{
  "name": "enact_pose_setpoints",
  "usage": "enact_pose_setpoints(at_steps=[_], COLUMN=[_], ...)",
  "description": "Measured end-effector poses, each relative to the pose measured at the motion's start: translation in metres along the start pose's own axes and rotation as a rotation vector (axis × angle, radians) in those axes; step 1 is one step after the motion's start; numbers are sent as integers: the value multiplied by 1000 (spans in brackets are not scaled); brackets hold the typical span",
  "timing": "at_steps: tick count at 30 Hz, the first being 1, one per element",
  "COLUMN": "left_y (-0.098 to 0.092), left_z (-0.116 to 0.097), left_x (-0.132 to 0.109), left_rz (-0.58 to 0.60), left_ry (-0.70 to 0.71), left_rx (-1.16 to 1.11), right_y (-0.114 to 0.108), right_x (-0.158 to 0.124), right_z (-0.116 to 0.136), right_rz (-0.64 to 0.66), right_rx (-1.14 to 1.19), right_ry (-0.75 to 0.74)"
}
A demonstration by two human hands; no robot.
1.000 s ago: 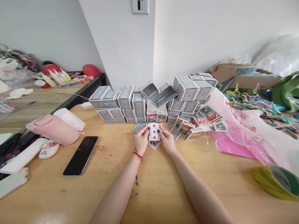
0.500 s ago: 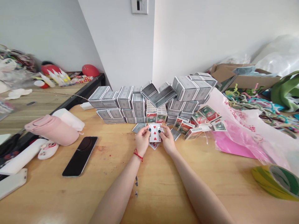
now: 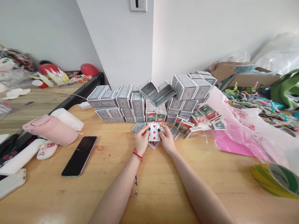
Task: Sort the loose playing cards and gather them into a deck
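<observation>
Between my two hands a playing card (image 3: 154, 133) with red hearts faces me. My left hand (image 3: 142, 137), with a red string bracelet at the wrist, pinches its left edge, thumb on the face. On the opposite edge my right hand (image 3: 166, 137) closes the same way. Below the held card, more cards (image 3: 153, 145) lie on the table, partly covered. Just behind stand stacked blocks made of grey-backed cards (image 3: 135, 101), with an angled grey card piece (image 3: 158, 96) resting across the gap above several card boxes (image 3: 156, 117).
Loose red and green card boxes (image 3: 187, 126) lie to the right, beside pink plastic wrapping (image 3: 235, 137). A roll of yellow-green tape (image 3: 261, 180) sits at the right front. On the left are a black phone (image 3: 79, 157) and a pink pouch (image 3: 52, 129).
The view has shifted very slightly. Both hands keep the same pinch on the playing card, and nothing else has visibly moved.
</observation>
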State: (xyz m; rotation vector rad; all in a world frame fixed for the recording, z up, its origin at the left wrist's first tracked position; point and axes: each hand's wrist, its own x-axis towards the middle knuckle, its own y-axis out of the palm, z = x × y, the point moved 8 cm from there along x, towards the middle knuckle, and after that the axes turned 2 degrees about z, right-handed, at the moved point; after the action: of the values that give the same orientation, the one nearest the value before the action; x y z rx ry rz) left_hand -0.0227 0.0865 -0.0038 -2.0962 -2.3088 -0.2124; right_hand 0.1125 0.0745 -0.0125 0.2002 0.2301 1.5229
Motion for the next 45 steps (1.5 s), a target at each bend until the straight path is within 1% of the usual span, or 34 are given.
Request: enact_pose_setpoints(at_steps=[7, 14, 21, 27, 32, 36, 38, 41, 45], left_y=[2, 2, 2, 3, 6, 9, 9, 9, 13], left_z=[4, -1, -1, -2, -1, 5, 6, 3, -5], left_x=[1, 0, 0, 0, 0, -1, -1, -1, -3], left_rz=[17, 9, 27, 18, 32, 51, 41, 38, 80], left_ry=[-11, -3, 3, -3, -14, -57, -71, -70, -38], left_rx=[-7, -7, 10, 9, -31, -89, -118, -138, -98], right_y=[0, 0, 0, -1, -3, -4, -3, -2, 1], right_x=[0, -1, -1, -1, -2, -2, -1, -1, -2], right_z=[0, 2, 3, 5, 8, 9, 8, 6, 6], right_rz=[8, 3, 5, 15, -12, -28, -19, -12, 21], right_rx=[-4, -2, -1, 10, 19, 29, 18, 0, 27], right_ry=[-10, -2, -6, -7, -8, -26, -27, -30, -35])
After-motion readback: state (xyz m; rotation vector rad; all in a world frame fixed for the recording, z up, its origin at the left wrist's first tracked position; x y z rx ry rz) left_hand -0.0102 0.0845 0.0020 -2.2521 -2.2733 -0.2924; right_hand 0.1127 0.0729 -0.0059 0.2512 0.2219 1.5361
